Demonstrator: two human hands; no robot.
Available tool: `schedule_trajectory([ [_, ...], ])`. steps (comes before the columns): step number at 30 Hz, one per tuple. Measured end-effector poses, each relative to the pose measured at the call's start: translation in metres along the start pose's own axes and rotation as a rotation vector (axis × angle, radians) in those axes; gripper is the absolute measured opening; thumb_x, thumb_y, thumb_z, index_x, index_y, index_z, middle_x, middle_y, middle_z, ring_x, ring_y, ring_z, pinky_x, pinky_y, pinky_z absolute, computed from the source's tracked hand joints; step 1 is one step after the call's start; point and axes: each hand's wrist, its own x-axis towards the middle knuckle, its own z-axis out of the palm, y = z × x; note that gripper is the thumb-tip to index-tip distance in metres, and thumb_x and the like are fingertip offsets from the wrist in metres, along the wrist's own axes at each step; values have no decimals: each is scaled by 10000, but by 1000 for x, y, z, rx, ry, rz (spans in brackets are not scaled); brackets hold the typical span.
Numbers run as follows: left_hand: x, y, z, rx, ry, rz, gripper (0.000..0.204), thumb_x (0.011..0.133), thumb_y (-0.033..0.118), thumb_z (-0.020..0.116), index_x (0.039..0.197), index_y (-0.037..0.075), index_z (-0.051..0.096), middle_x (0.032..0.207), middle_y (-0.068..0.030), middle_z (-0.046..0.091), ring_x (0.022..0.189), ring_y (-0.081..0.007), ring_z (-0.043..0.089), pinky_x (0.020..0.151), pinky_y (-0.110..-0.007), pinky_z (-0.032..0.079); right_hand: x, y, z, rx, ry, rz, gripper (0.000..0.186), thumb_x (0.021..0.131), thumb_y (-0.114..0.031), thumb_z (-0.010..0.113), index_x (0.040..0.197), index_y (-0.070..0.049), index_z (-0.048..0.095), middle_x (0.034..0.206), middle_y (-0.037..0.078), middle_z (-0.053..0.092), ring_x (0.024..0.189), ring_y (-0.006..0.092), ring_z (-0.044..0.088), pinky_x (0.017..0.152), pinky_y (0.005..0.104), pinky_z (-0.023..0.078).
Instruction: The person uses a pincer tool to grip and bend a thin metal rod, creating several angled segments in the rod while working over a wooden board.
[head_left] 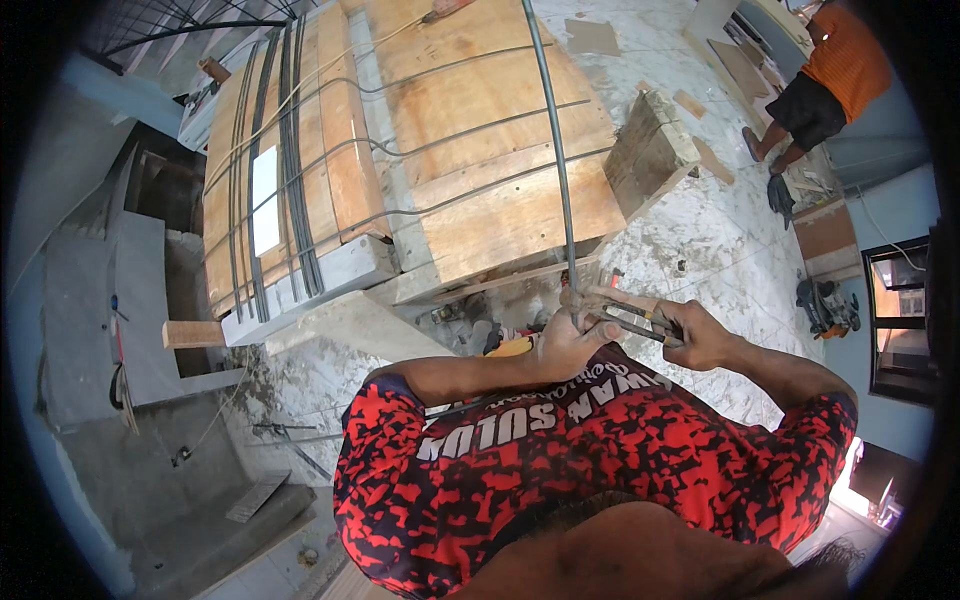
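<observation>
Left hand point(566, 347) grips a rod point(557, 150) running toward twelve o'clock, while right hand point(698, 338), at three, clasps a two-handled tool point(637, 327) that could slip if the rod swings.

"What's lying on the plywood platform point(485, 225)?"
"Dark rods point(297, 200) grouped lengthwise, with bent rods point(390, 153) running across them."
"Anything else?"
"A white rectangular piece point(264, 228), under one crossing rod."

rods point(291, 150) lie on boards point(510, 220), a block point(655, 150) to their right, a person point(848, 65) farther right.
</observation>
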Motion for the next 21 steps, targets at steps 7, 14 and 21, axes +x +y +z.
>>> schedule_trajectory([
  [7, -1, -31, -2, -30, -37, 86, 474, 943, 382, 529, 1201, -12, 468, 1073, -96, 580, 1012, -156, 533, 910, -312, 412, -2, 22, 20, 20, 12, -26, 245, 633, -33, 643, 804, -31, 468, 677, 72, 468, 628, 177, 467, 575, 326, 391],
  [14, -3, -32, -6, 4, -35, 67, 469, 959, 397, 492, 1180, -16, 497, 1089, -106, 574, 1040, -166, 518, 933, -314, 398, 2, 36, 42, 141, 11, 16, 255, 651, -44, 662, 840, -19, 492, 707, 98, 525, 647, 173, 503, 592, 323, 411],
  [21, -2, -39, -9, 3, 62, 17, 401, 967, 369, 490, 1115, 2, 555, 924, -42, 547, 874, -113, 492, 815, -274, 402, 11, 50, 67, 276, 92, -45, 275, 676, -39, 655, 924, -9, 540, 737, 70, 549, 687, 121, 502, 628, 301, 426],
])
